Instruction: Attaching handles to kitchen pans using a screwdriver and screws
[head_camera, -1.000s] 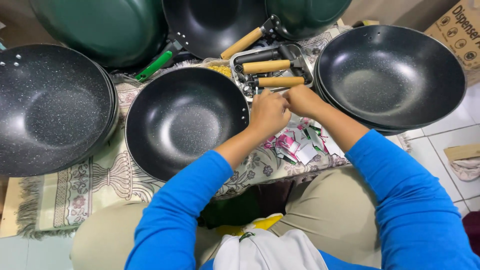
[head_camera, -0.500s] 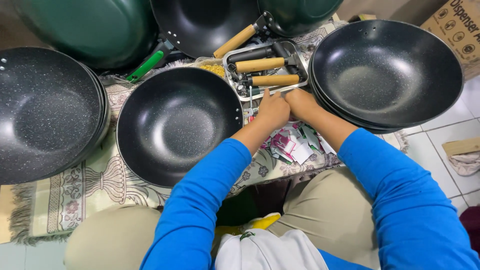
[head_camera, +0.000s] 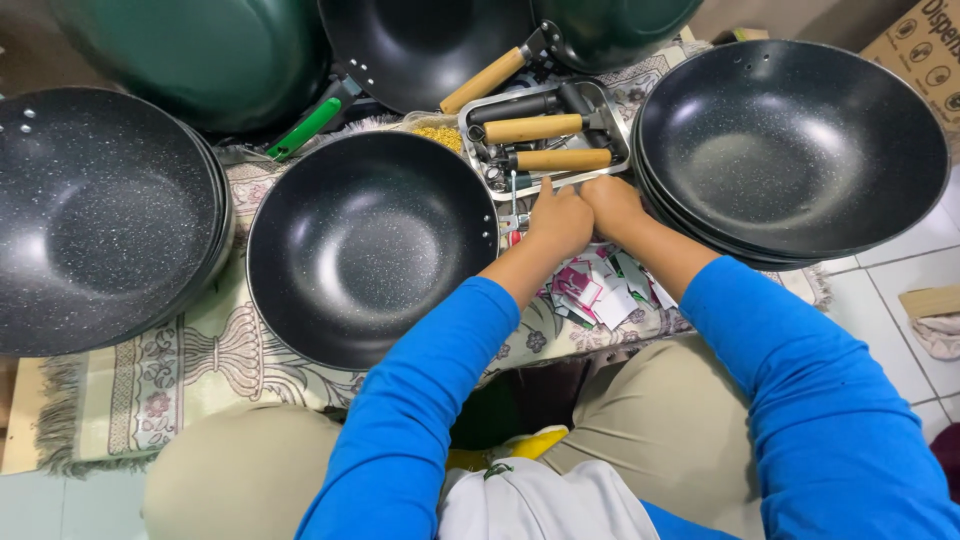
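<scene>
My left hand (head_camera: 558, 222) and my right hand (head_camera: 612, 205) are pressed together, fingers curled, at the near edge of a metal tray (head_camera: 603, 97). The left index finger points up toward the tray. Whatever lies between the fingers is hidden. The tray holds wooden handles (head_camera: 535, 128) with black ends and small metal parts. A thin metal rod (head_camera: 513, 190) stands just left of my left hand. A black wok (head_camera: 370, 250) without a handle sits directly left of my hands. Small pink and white packets (head_camera: 600, 290) lie under my wrists.
A stack of speckled woks (head_camera: 100, 220) is at the left and a stack of black woks (head_camera: 790, 140) at the right. A green wok (head_camera: 190, 50) and a wooden-handled black wok (head_camera: 420, 40) lie behind. All rest on a patterned mat (head_camera: 150, 370). A cardboard box (head_camera: 920, 40) is at top right.
Both hands have stayed joined and moved slightly forward to the tray's near edge. The left index finger is now raised. The woks have not moved.
</scene>
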